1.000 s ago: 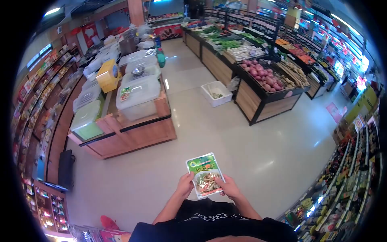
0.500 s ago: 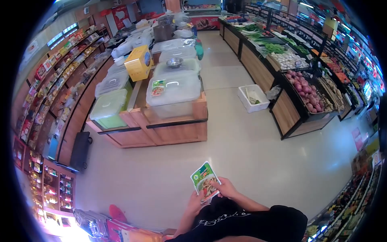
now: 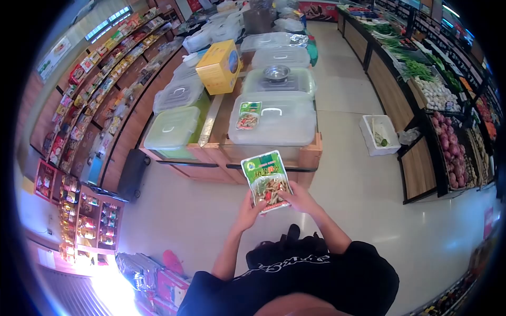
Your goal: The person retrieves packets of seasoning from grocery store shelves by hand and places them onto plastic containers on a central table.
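Between my hands is a green and white food packet point(image 3: 269, 176) with a picture of a dish on its front, held upright and facing me. My left hand point(image 3: 247, 211) is closed on its lower left edge, thumb on the front. At the lower right edge my right hand point(image 3: 301, 199) grips it too, thumb across the picture. A similar packet point(image 3: 249, 115) lies on the lid of a clear plastic bin point(image 3: 287, 126) ahead of me.
Wooden counter point(image 3: 253, 175) ahead carries several lidded bins, a yellow box point(image 3: 219, 67) and a metal bowl point(image 3: 276, 72). A white crate point(image 3: 379, 135) sits on the floor by the vegetable stand point(image 3: 416, 171). Packaged goods fill the left shelves point(image 3: 100, 79); a dark wheeled trolley point(image 3: 133, 175) stands below.
Both hands have raised the packet and hold it farther out, its front now squarer to me. My view has turned left and tilted down, so the counter appears farther right.
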Motion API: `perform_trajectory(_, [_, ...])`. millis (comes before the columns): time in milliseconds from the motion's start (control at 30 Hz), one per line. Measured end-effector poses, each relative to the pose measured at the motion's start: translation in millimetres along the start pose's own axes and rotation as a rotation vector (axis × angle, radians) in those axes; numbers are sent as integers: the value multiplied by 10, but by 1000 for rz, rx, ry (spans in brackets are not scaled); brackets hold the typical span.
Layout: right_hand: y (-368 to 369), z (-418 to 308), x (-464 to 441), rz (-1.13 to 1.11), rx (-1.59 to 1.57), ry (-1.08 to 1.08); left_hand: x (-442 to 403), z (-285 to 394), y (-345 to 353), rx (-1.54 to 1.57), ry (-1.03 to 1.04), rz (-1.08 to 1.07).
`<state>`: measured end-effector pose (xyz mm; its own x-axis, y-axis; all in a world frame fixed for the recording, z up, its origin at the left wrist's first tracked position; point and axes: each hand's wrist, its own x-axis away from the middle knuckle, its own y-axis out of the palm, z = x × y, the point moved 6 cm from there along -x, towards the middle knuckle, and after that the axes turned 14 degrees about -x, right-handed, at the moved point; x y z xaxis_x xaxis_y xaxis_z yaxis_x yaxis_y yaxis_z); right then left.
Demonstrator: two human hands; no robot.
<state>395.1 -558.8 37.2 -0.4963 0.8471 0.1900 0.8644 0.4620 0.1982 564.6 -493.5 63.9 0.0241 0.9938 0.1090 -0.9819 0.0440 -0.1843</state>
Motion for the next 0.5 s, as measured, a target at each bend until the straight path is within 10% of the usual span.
perform_trajectory(233, [-82,260,-822,-135,43,167,-730,-518,-440,-23,-275,-62])
perform_trajectory(500, [-359,417,-2055,9,310,142,-2250,-924,-994,-378,82,-80])
